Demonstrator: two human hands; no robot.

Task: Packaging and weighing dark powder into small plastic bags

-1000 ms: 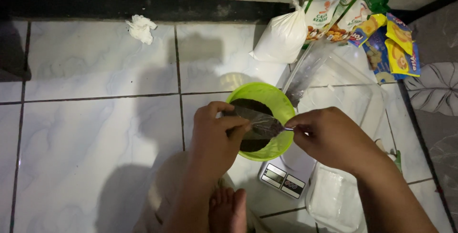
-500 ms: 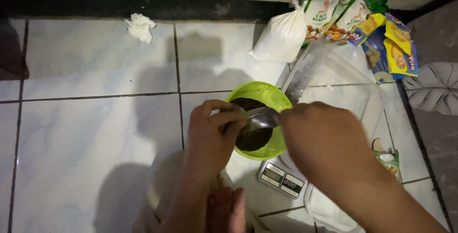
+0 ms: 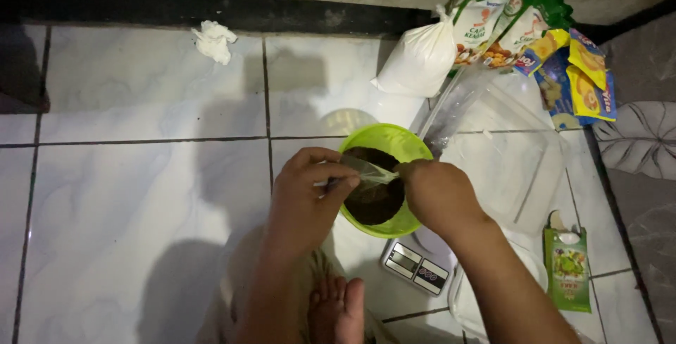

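White tiled floor lies bare to the left; packets crowd the far right. Green bowl w/ dark powder sits on scale. Left hand & right hand pinch clear sachet over bowl, fingers clamped.

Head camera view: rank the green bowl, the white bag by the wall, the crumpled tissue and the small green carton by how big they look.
1. green bowl
2. white bag, close to the bowl, so that order is unsure
3. small green carton
4. crumpled tissue
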